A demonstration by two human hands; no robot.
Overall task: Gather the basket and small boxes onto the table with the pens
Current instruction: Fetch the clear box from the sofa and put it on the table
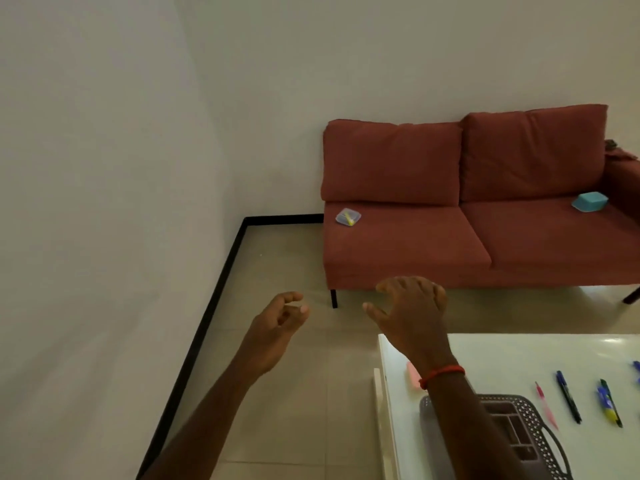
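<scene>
A grey perforated basket (530, 431) stands on the white table (519, 351) at the lower right, partly behind my right forearm. Several pens (568, 396) lie in a row beside it, and a pink item (412, 375) peeks out by my wrist. A small clear box (348, 217) with something yellow inside rests on the left seat of the red sofa (450, 244). A blue box (589, 201) sits on the right seat. My left hand (280, 323) hangs over the floor, fingers loosely curled, empty. My right hand (412, 310) is spread above the table's far corner, empty.
Beige floor tiles stretch between the table and the sofa. A black skirting line (207, 313) runs along the white wall on the left. A dark sofa leg (333, 298) stands close beyond my hands. Some dark cloth lies on the sofa's right arm (620, 154).
</scene>
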